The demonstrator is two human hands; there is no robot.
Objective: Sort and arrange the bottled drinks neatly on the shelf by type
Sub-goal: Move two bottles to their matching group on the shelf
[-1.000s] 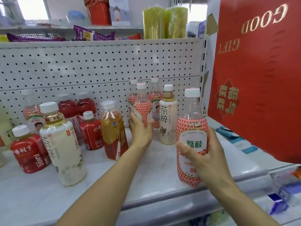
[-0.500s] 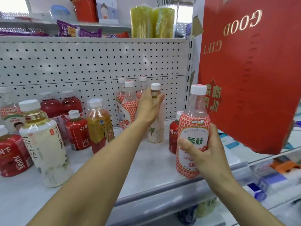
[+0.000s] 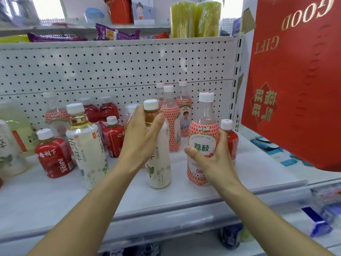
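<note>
My left hand (image 3: 143, 137) grips a white tea bottle (image 3: 159, 169) with a white cap near the middle front of the white shelf (image 3: 55, 196). My right hand (image 3: 215, 156) holds a lychee bottle (image 3: 202, 143) with a red-dotted label, just right of the tea bottle. Behind them, several more lychee bottles (image 3: 170, 124) stand by the pegboard. A second white tea bottle (image 3: 86, 150) stands further left. Small red juice bottles (image 3: 53, 156) sit left, and one red juice bottle (image 3: 229, 137) shows behind my right hand. An amber bottle is mostly hidden behind my left hand.
A big red gift box (image 3: 295, 85) hangs over the shelf's right end. The perforated back panel (image 3: 110, 71) closes the rear. An upper shelf carries snack packs (image 3: 116, 33) and yellow-green rolls (image 3: 195, 18). Blue packs (image 3: 267, 145) lie on the shelf under the gift box.
My left hand let go of a lychee bottle at the back, took the white tea bottle and pulled it forward. My right hand brought its lychee bottle slightly inward.
</note>
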